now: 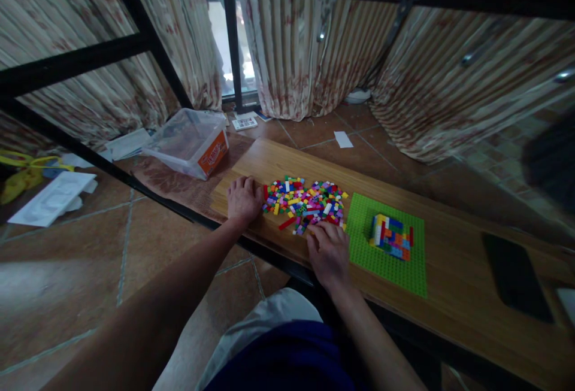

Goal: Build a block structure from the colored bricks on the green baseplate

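A loose pile of small multicoloured toy bricks (pixel 305 199) is spread over the wooden bench top (pixel 269 157). My left hand (pixel 245 199) rests at the pile's left end, its fingers a little bent and apart, close to a red brick. At the pile's near right side, my right hand (pixel 330 250) reaches in with bent fingers touching the bricks; what lies under its fingertips is partly hidden. Just right of that hand is a green baseplate (pixel 359 253), and on it stands a small built block of mixed-colour bricks (pixel 392 236).
A dark flat phone-like object (pixel 516 274) lies farther right on the bench. Beyond its left end, a clear plastic box (pixel 184 133) with an orange label sits on a brown mat. A black metal frame (pixel 148 44) crosses the left side. Curtains (pixel 287 49) hang behind.
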`<state>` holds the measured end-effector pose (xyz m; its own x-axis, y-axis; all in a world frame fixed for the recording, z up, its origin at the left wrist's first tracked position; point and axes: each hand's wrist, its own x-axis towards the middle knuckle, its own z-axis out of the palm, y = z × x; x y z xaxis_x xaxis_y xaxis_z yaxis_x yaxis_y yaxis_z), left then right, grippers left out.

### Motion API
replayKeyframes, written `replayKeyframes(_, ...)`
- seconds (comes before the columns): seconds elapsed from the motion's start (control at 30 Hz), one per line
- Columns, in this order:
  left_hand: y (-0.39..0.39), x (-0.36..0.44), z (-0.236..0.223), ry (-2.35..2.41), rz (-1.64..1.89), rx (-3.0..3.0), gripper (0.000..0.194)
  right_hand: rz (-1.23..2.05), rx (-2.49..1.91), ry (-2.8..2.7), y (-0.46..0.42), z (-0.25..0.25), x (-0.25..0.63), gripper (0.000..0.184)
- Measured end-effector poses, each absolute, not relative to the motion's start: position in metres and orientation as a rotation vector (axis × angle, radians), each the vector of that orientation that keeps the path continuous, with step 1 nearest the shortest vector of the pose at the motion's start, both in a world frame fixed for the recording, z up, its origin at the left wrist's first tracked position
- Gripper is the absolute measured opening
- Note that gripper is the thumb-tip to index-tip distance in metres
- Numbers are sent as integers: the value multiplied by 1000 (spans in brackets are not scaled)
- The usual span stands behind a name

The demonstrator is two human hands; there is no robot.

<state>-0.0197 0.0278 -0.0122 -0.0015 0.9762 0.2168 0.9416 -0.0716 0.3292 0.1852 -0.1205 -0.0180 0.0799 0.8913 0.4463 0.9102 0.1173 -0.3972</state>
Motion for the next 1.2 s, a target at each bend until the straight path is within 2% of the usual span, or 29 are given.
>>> replayKeyframes(0.43,28,-20,-13,2082,605,2153,42,29,-1786,-1937,-58,1,182,22)
replayKeyframes(0.63,28,-20,-14,2076,603,2163,42,35,-1830,-1991,-54,1,185,18)
replayKeyframes(1.2,29,-20,-13,2097,606,2179,44,-1,-1986,-2073,-47,14,176,20)
